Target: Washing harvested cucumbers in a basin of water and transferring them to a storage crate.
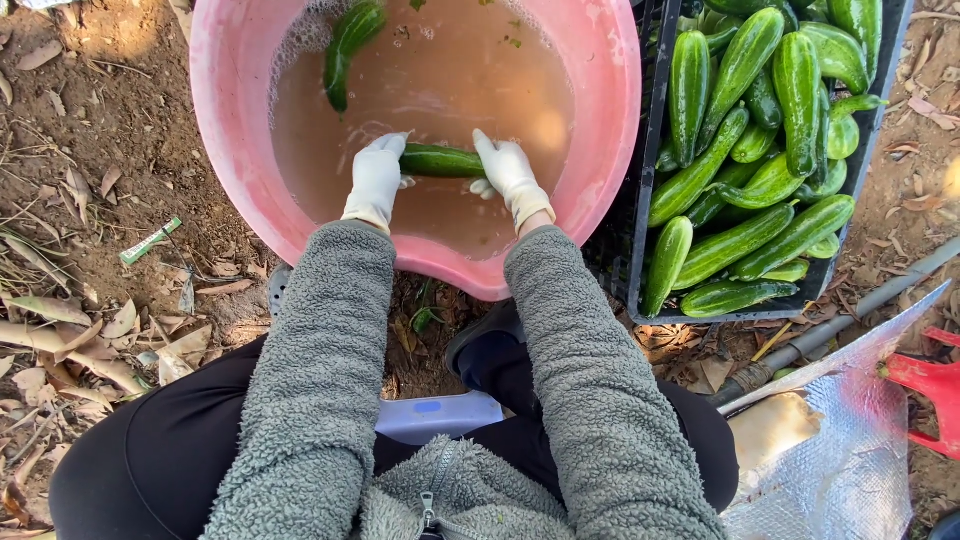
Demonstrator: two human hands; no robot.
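Bare brown soil strewn with dry leaves [60, 330] lies all around, seen from the single head view looking down over grey fleece sleeves and dark trousers. At the far middle stands a pink basin [225, 150] filled with cloudy brownish water, foam along its far left edge. The left hand [378, 180] and the right hand [510, 175], both in white gloves, are each closed around one end of a cucumber [440, 161] held at the water's surface near the middle of the basin. Its long axis runs left to right across the scene, almost level, one tip toward each hand. A second cucumber [348, 45] floats at the far left of the water, slanting from far right to near left. Just right of the basin, a black crate [632, 270] is heaped with green cucumbers; whether these are washed or waiting cannot be told, so the work looks to be somewhere midway. A dark pipe [850, 310] lies near right, beside silver foil sheeting [850, 470].
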